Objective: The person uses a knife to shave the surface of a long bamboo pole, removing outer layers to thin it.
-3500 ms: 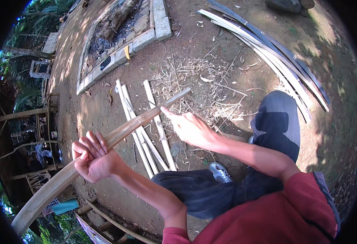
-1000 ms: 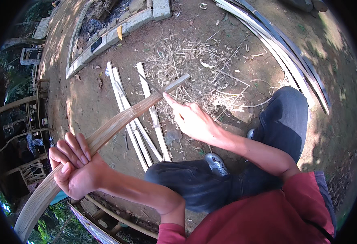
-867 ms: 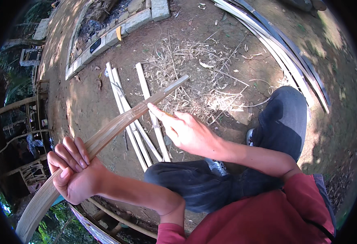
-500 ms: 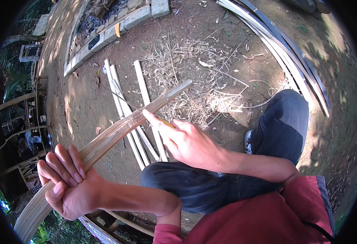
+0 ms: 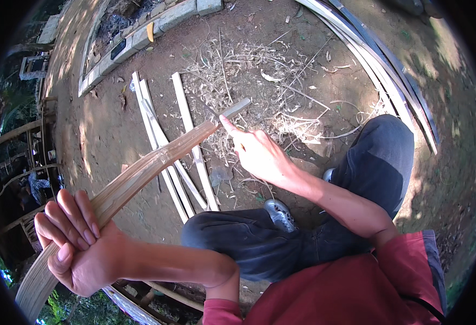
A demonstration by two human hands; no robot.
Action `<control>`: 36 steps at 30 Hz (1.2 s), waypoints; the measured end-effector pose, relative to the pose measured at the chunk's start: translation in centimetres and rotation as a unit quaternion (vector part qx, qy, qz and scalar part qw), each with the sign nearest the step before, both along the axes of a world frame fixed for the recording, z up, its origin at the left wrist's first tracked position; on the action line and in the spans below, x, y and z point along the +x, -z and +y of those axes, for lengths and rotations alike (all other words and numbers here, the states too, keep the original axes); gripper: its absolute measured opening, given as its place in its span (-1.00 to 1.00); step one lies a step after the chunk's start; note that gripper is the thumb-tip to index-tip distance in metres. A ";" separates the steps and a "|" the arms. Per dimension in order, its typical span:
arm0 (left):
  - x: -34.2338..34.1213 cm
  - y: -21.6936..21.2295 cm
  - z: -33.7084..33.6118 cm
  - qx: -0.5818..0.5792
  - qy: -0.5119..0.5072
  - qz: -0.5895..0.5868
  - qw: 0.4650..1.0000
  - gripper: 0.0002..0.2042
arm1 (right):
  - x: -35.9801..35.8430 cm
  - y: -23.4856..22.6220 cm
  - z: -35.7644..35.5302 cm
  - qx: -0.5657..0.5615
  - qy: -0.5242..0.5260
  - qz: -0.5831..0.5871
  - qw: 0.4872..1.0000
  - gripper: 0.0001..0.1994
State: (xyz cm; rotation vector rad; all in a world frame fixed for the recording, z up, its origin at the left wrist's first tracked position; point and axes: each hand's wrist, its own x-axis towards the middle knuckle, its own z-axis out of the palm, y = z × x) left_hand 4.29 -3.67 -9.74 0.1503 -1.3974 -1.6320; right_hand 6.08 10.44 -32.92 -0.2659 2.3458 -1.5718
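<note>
– Left hand [image 5: 83,246] at eight o'clock: spread or closed?

– Closed. Curls four fingers over the strip [image 5: 159,158], thumb folded in below; presses wood into palm.

– And the strip?

– Slants from the rim at eight o'clock up past the centre, tip just left of twelve-thirty. Passes in front of pale slats [image 5: 205,179], themselves strewn from ten to seven.

– Right hand [image 5: 259,154]?

– Near the centre, forefinger stretched to the wood, other fingers folded in. Grips a knife [image 5: 211,111], thin dark blade at the strip near its tip, handle mostly hidden.

– Round about?

– Shavings [image 5: 289,127] from twelve to two. Long bundle [image 5: 383,70] curving from one to three. Stone border [image 5: 178,19] from ten to nearly twelve, with a phone [image 5: 118,49] on top. Bent knee [image 5: 381,157] at three, silver shoe [image 5: 281,215] at five.
</note>
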 end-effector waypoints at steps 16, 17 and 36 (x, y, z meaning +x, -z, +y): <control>0.7 0.1 -2.9 0.024 0.230 0.003 0.973 -0.75 | 1.6 -0.6 -0.7 -0.018 0.005 -0.020 1.000 -0.31; 0.6 0.0 -3.2 0.023 0.225 0.003 0.974 -0.75 | 1.5 0.1 -0.3 -0.001 -0.011 0.076 0.997 -0.28; 0.5 0.2 -2.1 0.017 0.224 0.006 0.974 -0.75 | 1.9 -2.3 -0.2 -0.045 0.007 0.067 0.997 -0.28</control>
